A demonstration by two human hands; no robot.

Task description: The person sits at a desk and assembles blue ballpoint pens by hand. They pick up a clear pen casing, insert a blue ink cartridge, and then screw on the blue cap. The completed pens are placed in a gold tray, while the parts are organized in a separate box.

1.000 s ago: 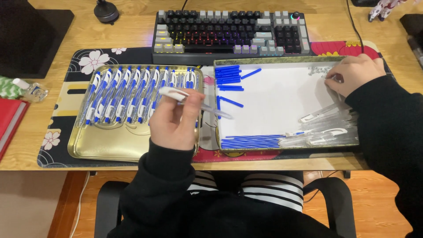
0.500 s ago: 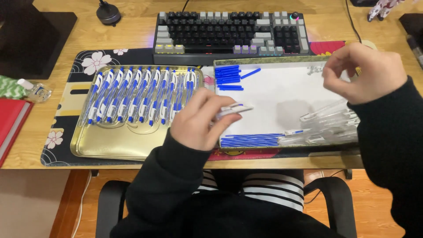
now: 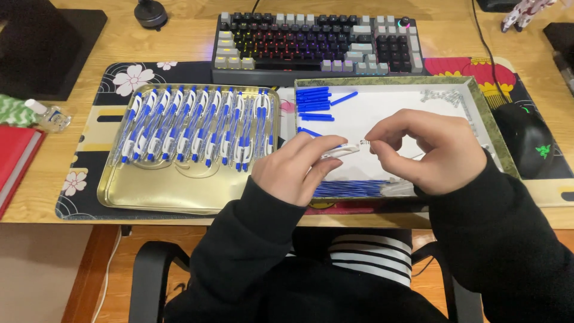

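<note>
The left hand (image 3: 293,173) holds a white pen barrel (image 3: 341,152) in a closed grip between thumb and fingers, its open end pointing right over the white-lined box (image 3: 487,113), while the right hand (image 3: 430,149) pinches something very small at that end, its grip narrow; it looks like a tiny spring, though it is too small to be sure. To do this step well, I judge that the barrel should be kept level and steady, with the small part lined up straight with the opening and fed in gently so that it neither bends nor slips away into the box. Working low over the box seems wise, since a dropped piece would land on the white lining and be easy to find. Both wrists are bent inward, the knuckles up, the fingertips meeting above the middle of the box, and the black sleeves reach in from the near edge of the counter (image 3: 179,36). In the box lie short blue caps (image 3: 314,101) at the far left corner, a row of thin blue refills (image 3: 350,188) along the near edge, and a small pile of springs (image 3: 442,97) at the far right. Just beside the box on the left, a gold tray (image 3: 167,191) holds a row of finished blue-and-white pens (image 3: 191,125), with a keyboard (image 3: 317,45) behind and a black mouse (image 3: 532,146) to the right
</note>
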